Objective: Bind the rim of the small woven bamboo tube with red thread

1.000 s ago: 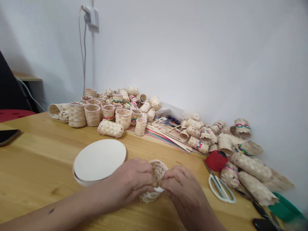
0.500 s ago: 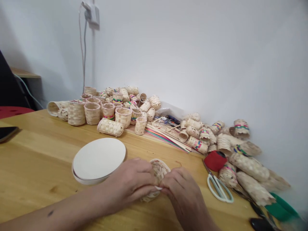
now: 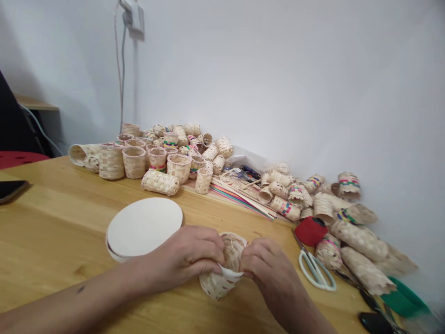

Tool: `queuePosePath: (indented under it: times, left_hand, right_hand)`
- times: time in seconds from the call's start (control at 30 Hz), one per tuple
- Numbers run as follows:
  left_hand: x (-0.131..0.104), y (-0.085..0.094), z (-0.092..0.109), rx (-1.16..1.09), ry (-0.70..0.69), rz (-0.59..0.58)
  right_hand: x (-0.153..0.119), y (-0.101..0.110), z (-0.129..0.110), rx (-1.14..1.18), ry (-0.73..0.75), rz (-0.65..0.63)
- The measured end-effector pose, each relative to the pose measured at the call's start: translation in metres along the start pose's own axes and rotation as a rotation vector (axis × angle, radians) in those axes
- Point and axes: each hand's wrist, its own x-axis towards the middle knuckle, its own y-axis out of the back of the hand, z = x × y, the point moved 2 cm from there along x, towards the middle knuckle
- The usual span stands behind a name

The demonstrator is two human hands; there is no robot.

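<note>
A small woven basket [image 3: 218,284] of pale strips is tilted between my hands, its mouth turned up and away from me. Along its near edge runs a white rim band [image 3: 230,272]. My left hand [image 3: 200,253] is closed on the left side of that rim, fingers at the opening and thumb outside. On the right side, my right hand [image 3: 266,260] pinches the rim, with a bit of reddish thread showing by its fingertips. The inside of the basket is partly visible between the hands.
White round discs [image 3: 146,226] lie stacked to the left. White-handled scissors [image 3: 317,271] and a red object [image 3: 310,231] are on the right. Many woven baskets [image 3: 179,168] line the wall, with coloured strips [image 3: 243,199] among them. A phone [image 3: 12,191] sits far left.
My hands have moved apart along the rim, the right one shifting rightward. More of the basket's near wall and white rim now shows.
</note>
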Motion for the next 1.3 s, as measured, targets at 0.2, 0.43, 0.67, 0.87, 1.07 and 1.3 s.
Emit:
queuePosePath:
  times: [0.2,0.43,0.67,0.87,1.07,1.3]
  left_hand:
    - [-0.002,-0.002,0.001,-0.054,0.009,-0.037]
    - [-0.002,-0.006,0.001,-0.004,0.195,0.010]
    - [0.000,-0.008,0.006,0.032,0.214,0.056]
    - [0.002,-0.010,0.008,0.062,0.188,0.104]
    - [0.001,-0.002,0.003,-0.078,0.082,0.078]
    - [0.000,0.007,-0.003,-0.064,-0.030,0.074]
  right_hand:
    - [-0.001,0.001,0.001,0.029,-0.008,-0.031]
    - [0.000,0.008,-0.006,0.062,-0.047,-0.104]
    - [0.006,0.013,-0.016,0.084,-0.002,0.013]
    - [0.008,-0.001,-0.023,-0.009,0.012,0.111]
    - [0.005,-0.011,-0.018,-0.117,0.003,0.100]
    - [0.000,-0.012,-0.009,-0.087,-0.044,0.051]
